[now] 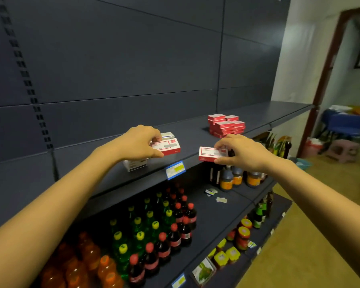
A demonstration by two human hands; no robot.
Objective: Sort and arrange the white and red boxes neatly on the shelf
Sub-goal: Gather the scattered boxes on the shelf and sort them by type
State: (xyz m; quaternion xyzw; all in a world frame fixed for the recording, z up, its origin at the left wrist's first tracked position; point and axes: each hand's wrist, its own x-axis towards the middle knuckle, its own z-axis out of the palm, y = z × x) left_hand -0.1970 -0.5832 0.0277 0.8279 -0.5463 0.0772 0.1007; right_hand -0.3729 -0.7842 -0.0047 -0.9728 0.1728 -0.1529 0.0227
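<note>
**Shelf** [258,117]: dark blue upper board, with both hands working along its front edge.

**Item 1, left-hand box** [167,147]: white top, red sides. It sits near the shelf's front edge, left of the blue price label [175,169]. The left hand [142,142] pinches it, thumb on the near side and fingers curled over the far side. It is over a plain white box [134,164]; I cannot tell whether it rests on that box or is held just clear. A second pale box [167,135] lies just behind it, towards the back panel.

**Item 2, right-hand box** [211,153]: same white-and-red pattern. The right hand [240,151] holds it in the air over the shelf's front edge. Thumb below and fingers above clamp its right end, leaving the printed face open to view. That probably lets the person check which sort it is before placing it.

**Item 3, red stack** [224,125]: squared layers of red boxes, further right and set back from the edge, just beyond the right hand. This looks like the sorted group, and the held boxes look bound either for it or for a matching pile.

**Below**: lower boards hold rows of soft-drink bottles [154,235], green, orange and dark, and sauce bottles [227,181].

**Status**: sorting partly done, with one box in each hand and neither hand free.
</note>
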